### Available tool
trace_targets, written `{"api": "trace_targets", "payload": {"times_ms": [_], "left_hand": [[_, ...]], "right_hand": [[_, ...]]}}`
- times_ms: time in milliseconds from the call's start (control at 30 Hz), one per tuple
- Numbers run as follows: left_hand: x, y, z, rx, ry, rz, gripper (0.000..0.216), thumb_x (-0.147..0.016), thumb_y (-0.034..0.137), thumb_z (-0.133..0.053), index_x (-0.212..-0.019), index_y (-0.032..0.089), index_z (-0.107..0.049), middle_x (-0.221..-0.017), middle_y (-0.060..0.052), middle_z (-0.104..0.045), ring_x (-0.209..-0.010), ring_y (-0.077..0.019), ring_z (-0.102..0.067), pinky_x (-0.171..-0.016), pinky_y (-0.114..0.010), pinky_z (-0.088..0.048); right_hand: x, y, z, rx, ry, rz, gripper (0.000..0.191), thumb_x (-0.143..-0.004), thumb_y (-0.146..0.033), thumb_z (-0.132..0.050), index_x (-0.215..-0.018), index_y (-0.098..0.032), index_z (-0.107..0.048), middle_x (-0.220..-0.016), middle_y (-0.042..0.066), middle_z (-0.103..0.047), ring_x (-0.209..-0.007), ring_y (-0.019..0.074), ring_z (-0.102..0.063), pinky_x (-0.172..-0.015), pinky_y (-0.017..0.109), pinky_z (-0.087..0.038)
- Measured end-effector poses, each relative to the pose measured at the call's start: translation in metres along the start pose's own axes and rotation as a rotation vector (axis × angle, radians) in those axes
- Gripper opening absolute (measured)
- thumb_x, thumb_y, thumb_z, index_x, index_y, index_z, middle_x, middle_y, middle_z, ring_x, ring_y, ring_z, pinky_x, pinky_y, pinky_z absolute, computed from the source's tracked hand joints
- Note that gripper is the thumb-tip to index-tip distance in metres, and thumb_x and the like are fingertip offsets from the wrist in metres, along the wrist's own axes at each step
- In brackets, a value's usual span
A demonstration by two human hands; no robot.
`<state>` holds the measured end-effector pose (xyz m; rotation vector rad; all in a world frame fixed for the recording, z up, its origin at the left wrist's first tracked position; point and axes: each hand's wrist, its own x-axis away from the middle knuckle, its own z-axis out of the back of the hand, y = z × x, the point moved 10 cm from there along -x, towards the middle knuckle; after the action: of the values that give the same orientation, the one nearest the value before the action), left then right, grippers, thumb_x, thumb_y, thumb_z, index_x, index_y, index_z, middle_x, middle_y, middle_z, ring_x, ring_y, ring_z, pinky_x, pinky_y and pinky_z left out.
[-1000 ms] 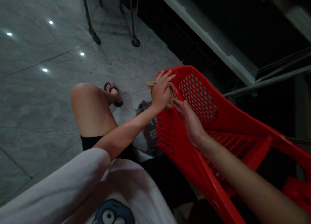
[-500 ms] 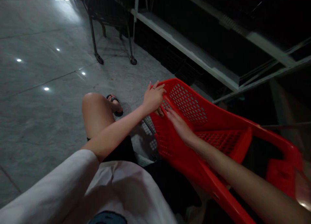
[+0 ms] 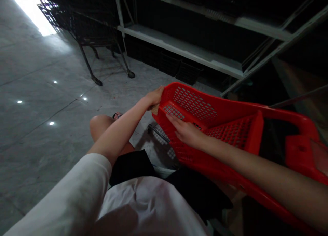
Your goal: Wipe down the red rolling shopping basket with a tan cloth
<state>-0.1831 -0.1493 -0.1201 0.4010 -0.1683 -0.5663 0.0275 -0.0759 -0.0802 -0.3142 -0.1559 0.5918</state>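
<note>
Left grip (image 3: 154,98) clasps the far corner of the red basket (image 3: 230,110) — right grip (image 3: 186,133) lies open on its wall.

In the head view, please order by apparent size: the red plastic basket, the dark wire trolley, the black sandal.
red perforated plastic basket, nearest the camera
dark wire trolley, farther away, so real size unsure
black sandal, mostly hidden

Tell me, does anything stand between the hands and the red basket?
For the right hand, nothing visible: it lies flat on the perforated wall of the red plastic basket. Under the left hand, at the basket's corner, a small tan thing shows, unidentifiable.
</note>
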Motion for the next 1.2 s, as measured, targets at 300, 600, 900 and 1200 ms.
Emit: {"api": "trace_targets", "payload": {"times_ms": [300,600,900,1200], "left_hand": [[0.071,0.012,-0.003,-0.099,0.035,-0.146,0.066,-0.098,0.011,-0.034,-0.164,0.010,-0.036,-0.174,-0.015,-0.028,-0.163,-0.0258,-0.023,-0.132,-0.048,-0.028],[0.129,0.080,-0.015,-0.078,0.091,-0.155,0.064,-0.095,0.006,-0.039,-0.156,0.020,-0.052,-0.158,-0.007,-0.057,-0.149,-0.0198,-0.052,-0.132,-0.040,-0.031],[0.131,0.082,-0.015,-0.094,0.063,-0.051,0.046,-0.098,0.017,-0.044,-0.131,0.027,-0.073,-0.114,-0.008,-0.081,-0.102,-0.0258,-0.078,-0.087,-0.036,-0.061],[0.137,0.093,-0.032,-0.363,0.118,-0.507,0.063,-0.100,0.059,-0.057,-0.146,0.015,-0.058,-0.117,-0.017,-0.072,-0.106,-0.0314,-0.071,-0.089,-0.040,-0.058]], "right_hand": [[0.032,-0.016,-0.007,0.229,-0.158,0.037,0.086,-0.093,-0.001,-0.040,-0.171,-0.023,-0.012,-0.172,0.019,-0.033,-0.126,0.0281,-0.071,-0.096,0.042,-0.063],[0.056,0.054,0.015,0.510,-0.166,-0.402,0.057,-0.109,-0.054,-0.033,-0.139,-0.017,-0.065,-0.112,0.019,-0.080,-0.100,0.0330,-0.079,-0.079,0.039,-0.059],[0.032,0.039,0.028,0.418,0.296,-0.690,0.063,-0.108,-0.037,-0.030,-0.090,-0.010,-0.084,-0.084,0.020,-0.081,-0.076,0.0283,-0.078,-0.067,0.034,-0.050],[0.030,0.068,0.035,0.370,0.438,-0.573,0.054,-0.102,-0.031,-0.037,-0.085,-0.011,-0.084,-0.083,0.017,-0.081,-0.074,0.0264,-0.073,-0.070,0.037,-0.044]]}}
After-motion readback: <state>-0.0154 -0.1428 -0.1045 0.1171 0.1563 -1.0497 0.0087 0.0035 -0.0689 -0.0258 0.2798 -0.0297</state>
